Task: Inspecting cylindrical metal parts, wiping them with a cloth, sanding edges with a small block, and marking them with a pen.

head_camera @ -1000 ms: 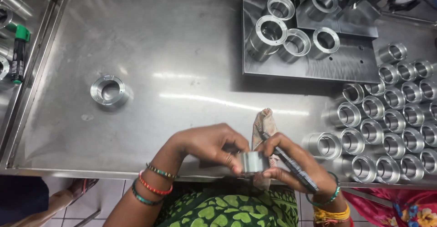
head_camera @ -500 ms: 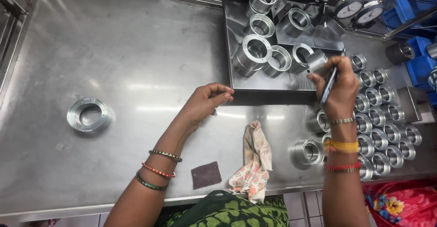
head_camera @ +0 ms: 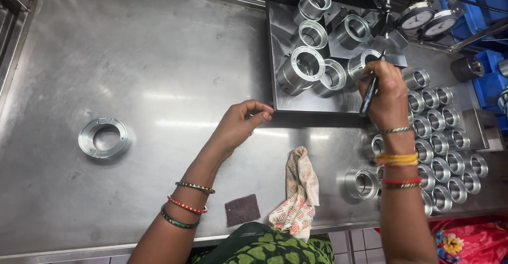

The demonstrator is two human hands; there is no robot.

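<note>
Right hand pinching dark pen, long axis near-upright, tip beside metal sleeve just beyond fingers. Left hand loosely curled, empty, well apart on surface.

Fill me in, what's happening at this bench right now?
A person works at a steel table. The right hand holds a dark pen and a metal sleeve at the raised plate, among other machined sleeves. The left hand rests empty near the plate's front edge. Rows of similar sleeves stand to the right; a flat ring, an abrasive pad and a patterned cloth lie on the table.
</note>
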